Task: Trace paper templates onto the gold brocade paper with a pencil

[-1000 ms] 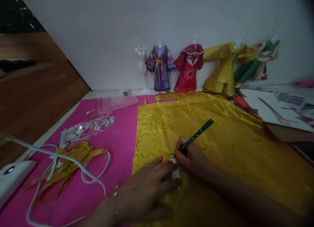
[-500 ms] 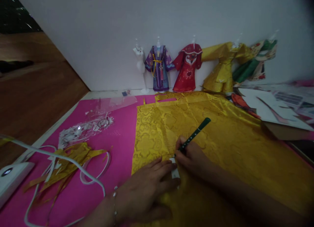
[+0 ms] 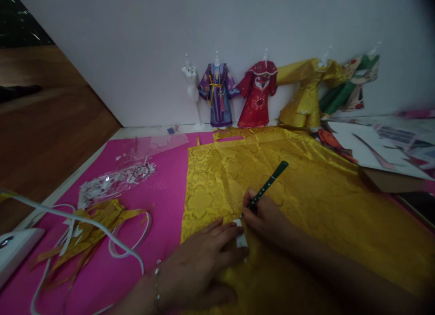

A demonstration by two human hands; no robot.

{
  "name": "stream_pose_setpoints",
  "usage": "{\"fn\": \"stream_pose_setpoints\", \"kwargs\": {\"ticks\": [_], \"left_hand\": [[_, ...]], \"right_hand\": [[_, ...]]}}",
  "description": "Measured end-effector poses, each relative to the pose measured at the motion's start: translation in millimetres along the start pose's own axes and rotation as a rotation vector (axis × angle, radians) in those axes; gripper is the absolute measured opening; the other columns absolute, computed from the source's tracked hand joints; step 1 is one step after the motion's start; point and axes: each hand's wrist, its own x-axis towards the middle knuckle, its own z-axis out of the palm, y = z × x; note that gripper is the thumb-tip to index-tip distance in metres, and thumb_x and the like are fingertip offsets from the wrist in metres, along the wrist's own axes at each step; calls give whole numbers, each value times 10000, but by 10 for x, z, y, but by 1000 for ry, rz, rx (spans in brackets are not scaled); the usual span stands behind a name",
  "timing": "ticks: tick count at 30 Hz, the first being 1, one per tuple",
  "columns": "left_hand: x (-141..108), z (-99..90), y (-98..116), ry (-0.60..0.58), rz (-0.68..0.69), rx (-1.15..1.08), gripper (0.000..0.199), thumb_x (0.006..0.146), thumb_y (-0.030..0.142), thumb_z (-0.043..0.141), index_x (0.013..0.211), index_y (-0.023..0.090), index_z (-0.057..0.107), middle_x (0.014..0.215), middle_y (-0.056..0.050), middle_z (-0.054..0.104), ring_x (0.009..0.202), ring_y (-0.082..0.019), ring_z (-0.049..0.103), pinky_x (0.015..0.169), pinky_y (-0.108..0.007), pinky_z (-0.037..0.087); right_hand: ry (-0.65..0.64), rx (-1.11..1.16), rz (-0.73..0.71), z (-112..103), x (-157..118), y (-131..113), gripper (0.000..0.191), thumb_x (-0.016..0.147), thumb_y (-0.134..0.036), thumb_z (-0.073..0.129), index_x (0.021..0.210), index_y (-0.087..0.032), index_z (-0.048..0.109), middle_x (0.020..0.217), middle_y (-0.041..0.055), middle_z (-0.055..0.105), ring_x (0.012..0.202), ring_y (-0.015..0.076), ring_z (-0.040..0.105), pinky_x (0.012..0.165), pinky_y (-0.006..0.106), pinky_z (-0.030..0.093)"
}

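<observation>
Yellow patterned fabric (image 3: 204, 179) is spread over a pink mat (image 3: 166, 170). My left hand (image 3: 207, 260) lies on it with fingers stretched out, pressing on a small white paper piece (image 3: 241, 240) that shows between the fingers. In my right hand (image 3: 263, 220) is a dark green pen with white dots (image 3: 268, 183), gripped in a writing hold. Its tip meets the fabric at the upper right edge of the white piece. Part of the white piece is hidden under my left fingers.
Small mannequins along the wall wear a purple robe (image 3: 220, 97), a red dress (image 3: 260, 95) and a yellow robe (image 3: 306, 97). At left lie a white cable (image 3: 98, 223), yellow scraps (image 3: 98, 220) and a plastic bag of white pieces (image 3: 117, 183). White sheets (image 3: 370, 147) sit at right.
The view has shifted slightly, so the things appear a little further left. Both hands keep nearly the same pose on the white piece and the pen.
</observation>
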Motion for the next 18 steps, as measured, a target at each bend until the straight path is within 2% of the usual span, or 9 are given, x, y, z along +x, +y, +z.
{"fn": "stream_pose_setpoints", "kwargs": {"ticks": [13, 18], "left_hand": [[-1, -18, 4, -56, -12, 29, 694, 895, 667, 583, 1415, 210, 527, 1504, -201, 469, 1402, -386, 432, 1130, -630, 371], [-17, 11, -2, -42, -11, 37, 687, 901, 667, 575, 1428, 231, 509, 1511, -188, 463, 1395, -375, 445, 1131, -627, 373]], "right_hand": [[4, 17, 9, 13, -11, 30, 136, 784, -140, 468, 748, -255, 405, 631, -50, 491, 553, 144, 464, 545, 289, 359], [82, 89, 29, -53, -30, 3, 88, 816, -189, 509, 760, -248, 476, 646, -40, 513, 584, 152, 499, 538, 278, 410]]}}
